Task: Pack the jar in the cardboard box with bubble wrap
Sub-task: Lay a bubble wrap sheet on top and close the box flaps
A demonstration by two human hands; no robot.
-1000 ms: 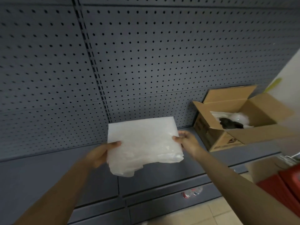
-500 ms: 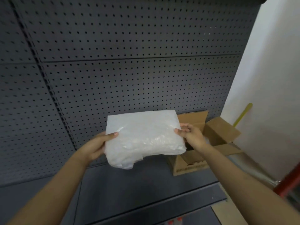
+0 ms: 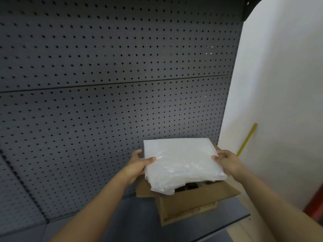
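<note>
Bubble wrap now over the open box

The folded bubble wrap [image 3: 181, 163], a second ago held left of the cardboard box [image 3: 188, 203], now hangs right above its opening on the shelf [image 3: 132, 219]. Left hand [image 3: 138, 165] and right hand [image 3: 227, 161] each grip an edge. The jar is hidden under it, likely inside.
</note>
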